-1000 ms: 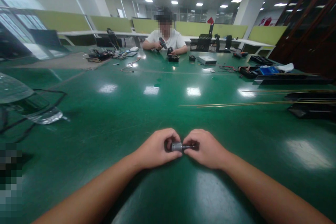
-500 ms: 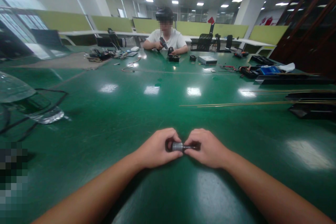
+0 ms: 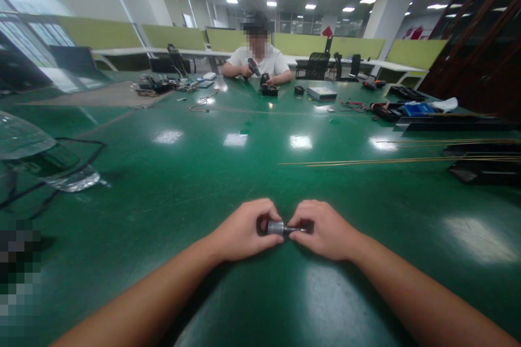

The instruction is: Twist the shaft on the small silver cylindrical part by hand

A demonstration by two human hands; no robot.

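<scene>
Close in front of me, a short silver metal cylinder (image 3: 275, 227) with a dark end lies level between my hands. My left hand (image 3: 245, 229) is closed around it, thumb below and fingers above. Out of its right end comes a thin metal shaft (image 3: 299, 229), its exact kind too small to tell. My right hand (image 3: 323, 229) pinches at this shaft with thumb and forefinger, and the shaft's far end runs into the curl of that hand. Both hands stay low over the green table (image 3: 228, 184).
Thin brass-coloured rods (image 3: 366, 161) extend from dark trays (image 3: 484, 171) on the right. A clear plastic bottle (image 3: 77, 178) lies at left beside a black cable (image 3: 81, 140). Across the table a person (image 3: 258, 59) holds a power drill (image 3: 253, 66). A grey box (image 3: 321, 92) stands near them.
My right hand has shifted very slightly to the right along the shaft, widening the gap between the hands. The left hand and the cylinder look the same.
</scene>
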